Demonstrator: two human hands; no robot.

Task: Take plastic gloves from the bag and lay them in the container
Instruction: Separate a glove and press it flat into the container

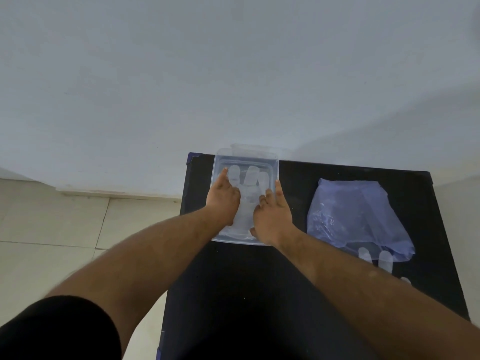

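A clear rectangular container (275, 162) stands at the far left part of a black table (233, 281). A translucent plastic glove (249, 183) lies flat inside it, fingers pointing away from me. My left hand (224, 197) rests on the glove's left side, fingers spread. My right hand (272, 214) presses flat on its right side. A bluish plastic bag (355, 214) lies to the right on the table. More glove fingers (376, 258) stick out of the bag's near opening.
A second clear container (255, 148) shows behind the first, at the table's far edge against a pale wall. Light floor tiles (52, 224) lie to the left of the table.
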